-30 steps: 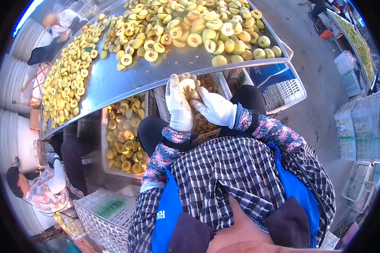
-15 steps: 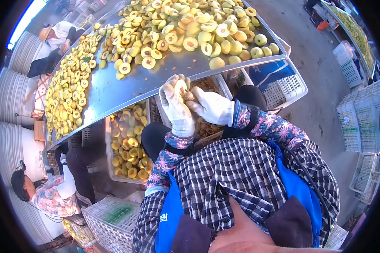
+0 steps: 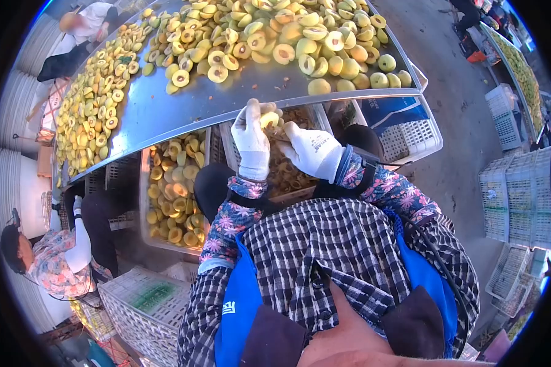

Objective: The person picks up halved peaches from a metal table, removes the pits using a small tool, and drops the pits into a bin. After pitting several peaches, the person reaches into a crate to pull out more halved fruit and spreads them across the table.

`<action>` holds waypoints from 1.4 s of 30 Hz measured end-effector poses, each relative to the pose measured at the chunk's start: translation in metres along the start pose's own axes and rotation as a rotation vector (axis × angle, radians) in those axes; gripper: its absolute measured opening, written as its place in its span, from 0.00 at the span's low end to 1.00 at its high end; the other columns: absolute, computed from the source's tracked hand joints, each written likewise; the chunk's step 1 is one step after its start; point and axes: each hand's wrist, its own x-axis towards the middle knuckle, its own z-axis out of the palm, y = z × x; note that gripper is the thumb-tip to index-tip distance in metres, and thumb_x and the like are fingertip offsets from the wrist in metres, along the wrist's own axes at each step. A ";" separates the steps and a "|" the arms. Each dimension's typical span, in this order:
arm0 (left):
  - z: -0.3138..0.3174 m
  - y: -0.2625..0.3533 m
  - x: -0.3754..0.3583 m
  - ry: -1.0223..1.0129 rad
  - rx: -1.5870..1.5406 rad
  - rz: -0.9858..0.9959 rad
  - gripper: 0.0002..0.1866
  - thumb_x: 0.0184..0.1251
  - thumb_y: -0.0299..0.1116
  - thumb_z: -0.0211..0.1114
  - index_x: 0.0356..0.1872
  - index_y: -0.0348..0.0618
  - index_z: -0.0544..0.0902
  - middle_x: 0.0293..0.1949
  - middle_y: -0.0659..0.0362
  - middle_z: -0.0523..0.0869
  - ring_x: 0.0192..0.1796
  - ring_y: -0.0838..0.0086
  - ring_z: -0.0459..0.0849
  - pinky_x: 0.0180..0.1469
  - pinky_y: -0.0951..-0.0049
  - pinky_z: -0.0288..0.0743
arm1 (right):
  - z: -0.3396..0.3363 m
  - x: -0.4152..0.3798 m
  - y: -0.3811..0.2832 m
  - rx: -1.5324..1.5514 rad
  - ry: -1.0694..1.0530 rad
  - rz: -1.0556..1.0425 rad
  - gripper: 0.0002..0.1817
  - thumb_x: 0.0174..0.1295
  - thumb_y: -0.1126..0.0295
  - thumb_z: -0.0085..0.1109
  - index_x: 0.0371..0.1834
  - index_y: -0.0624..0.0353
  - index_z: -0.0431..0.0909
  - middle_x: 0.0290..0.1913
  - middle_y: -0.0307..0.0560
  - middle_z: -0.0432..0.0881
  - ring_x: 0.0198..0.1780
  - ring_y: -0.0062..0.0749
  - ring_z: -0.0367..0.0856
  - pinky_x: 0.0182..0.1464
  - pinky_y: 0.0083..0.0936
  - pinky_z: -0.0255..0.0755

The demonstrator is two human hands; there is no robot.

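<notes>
My left hand [image 3: 252,142], in a white glove, grips a yellow stone-fruit half [image 3: 270,118], apricot-like, between thumb and fingers just below the table's front edge. Close on its right, my gloved right hand [image 3: 315,150] has its fingertips pinched together at the fruit; whatever is in them is too small to make out. Below both hands sits a crate of brownish scraps [image 3: 292,174]. On the metal table [image 3: 193,110] ahead lies a large heap of halved and whole yellow-green fruit [image 3: 275,37].
A crate of fruit halves [image 3: 176,189] stands left of my knees. White baskets [image 3: 404,137] are under the table at right, with more baskets [image 3: 511,196] stacked farther right. A co-worker [image 3: 55,257] sits at left, another person [image 3: 86,30] farther back. A lidded basket [image 3: 147,300] stands lower left.
The view has shifted slightly. Both hands stay together at the fruit; its brown-centred cut face showed before, and now a paler yellow part shows. The co-worker at left has brought both arms forward.
</notes>
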 end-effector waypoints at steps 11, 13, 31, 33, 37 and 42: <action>-0.007 0.002 0.008 -0.046 -0.342 -0.332 0.18 0.71 0.46 0.59 0.32 0.40 0.77 0.35 0.50 0.84 0.33 0.55 0.87 0.33 0.58 0.85 | -0.004 0.002 -0.011 1.125 -0.442 0.491 0.20 0.71 0.46 0.48 0.48 0.52 0.68 0.21 0.31 0.66 0.16 0.15 0.62 0.18 0.14 0.57; -0.010 -0.003 0.010 -0.067 -0.455 -0.362 0.17 0.71 0.46 0.59 0.32 0.42 0.76 0.34 0.51 0.84 0.33 0.55 0.87 0.32 0.56 0.85 | 0.007 0.000 -0.006 1.341 -0.431 0.488 0.17 0.71 0.48 0.49 0.47 0.49 0.69 0.21 0.30 0.65 0.16 0.11 0.60 0.16 0.12 0.52; -0.267 0.063 0.021 0.411 1.187 0.160 0.18 0.65 0.34 0.66 0.54 0.39 0.81 0.47 0.56 0.84 0.48 0.70 0.81 0.53 0.71 0.75 | 0.045 -0.038 0.039 0.149 -0.338 0.108 0.24 0.66 0.63 0.52 0.61 0.61 0.61 0.47 0.65 0.79 0.45 0.59 0.81 0.47 0.44 0.74; -0.243 0.051 0.041 0.277 1.037 0.234 0.18 0.64 0.32 0.66 0.55 0.39 0.80 0.51 0.54 0.82 0.50 0.69 0.81 0.54 0.71 0.74 | 0.058 -0.044 0.049 0.171 -0.321 0.108 0.23 0.65 0.66 0.51 0.61 0.61 0.61 0.48 0.66 0.78 0.46 0.60 0.80 0.48 0.44 0.74; -0.075 0.035 0.078 -0.263 1.155 0.519 0.19 0.63 0.29 0.60 0.56 0.41 0.79 0.55 0.50 0.81 0.55 0.61 0.81 0.58 0.67 0.74 | 0.077 -0.045 0.062 0.144 -0.397 0.039 0.29 0.64 0.67 0.52 0.68 0.58 0.57 0.52 0.67 0.75 0.49 0.60 0.80 0.51 0.43 0.74; 0.042 -0.035 0.144 -0.693 1.397 0.972 0.19 0.63 0.28 0.55 0.56 0.43 0.79 0.55 0.48 0.81 0.53 0.56 0.82 0.55 0.61 0.76 | 0.088 -0.051 0.070 0.094 -0.170 -0.303 0.31 0.57 0.50 0.65 0.58 0.60 0.74 0.45 0.55 0.81 0.43 0.50 0.81 0.47 0.36 0.77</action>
